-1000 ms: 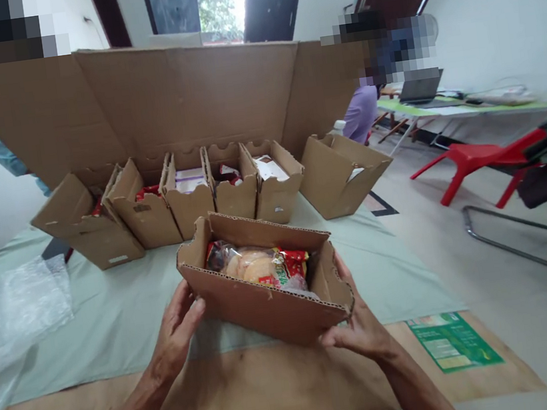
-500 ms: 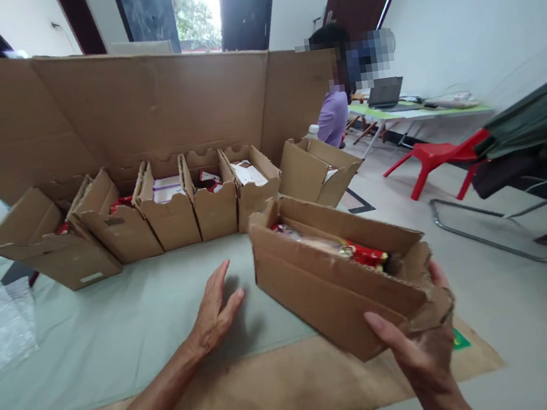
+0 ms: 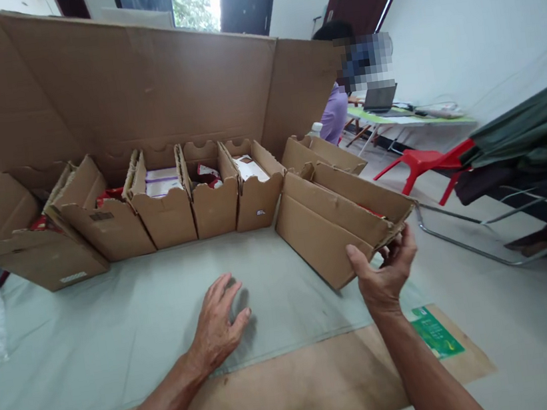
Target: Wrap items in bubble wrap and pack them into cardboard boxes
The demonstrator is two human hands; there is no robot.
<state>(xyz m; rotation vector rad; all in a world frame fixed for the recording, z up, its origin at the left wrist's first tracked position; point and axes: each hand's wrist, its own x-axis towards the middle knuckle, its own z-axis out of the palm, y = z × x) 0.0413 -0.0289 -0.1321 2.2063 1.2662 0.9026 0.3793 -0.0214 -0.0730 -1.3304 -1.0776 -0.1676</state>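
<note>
Clamping the near end of a cardboard box (image 3: 315, 233) at one o'clock, the right hand (image 3: 384, 274) is pressing its thumb against the side, probably to steady the weight alone. The left hand (image 3: 218, 323) is hovering at eleven, spread and empty, above the cloth (image 3: 138, 324). Beyond, a row of boxes (image 3: 168, 217) is standing from ten to twelve, apparently for easy reach.
</note>
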